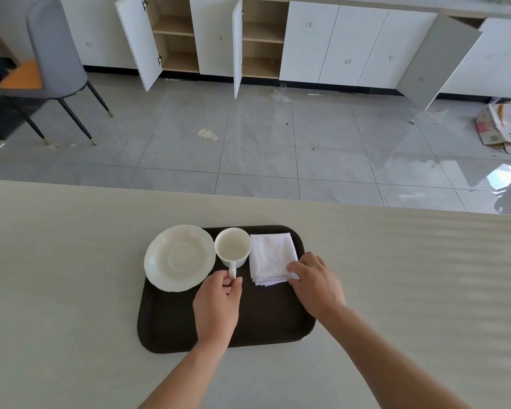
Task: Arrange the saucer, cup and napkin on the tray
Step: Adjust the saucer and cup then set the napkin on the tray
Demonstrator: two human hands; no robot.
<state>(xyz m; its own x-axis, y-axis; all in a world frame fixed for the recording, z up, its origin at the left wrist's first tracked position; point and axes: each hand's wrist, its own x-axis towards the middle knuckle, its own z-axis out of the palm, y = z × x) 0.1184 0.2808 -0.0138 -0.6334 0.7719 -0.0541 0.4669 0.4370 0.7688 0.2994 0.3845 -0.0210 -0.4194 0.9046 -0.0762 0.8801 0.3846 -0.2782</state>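
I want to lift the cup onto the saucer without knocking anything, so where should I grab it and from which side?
Grip the cup by its handle, coming from the near side. It stands upright with the handle pointing toward you; the saucer and napkin crowd its sides. The left hand already pinches there.

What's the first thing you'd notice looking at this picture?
A dark brown plastic tray on the pale table, holding a white scalloped saucer, a white cup and a folded white napkin. The left hand pinches the cup's handle; the right hand touches the napkin's corner.
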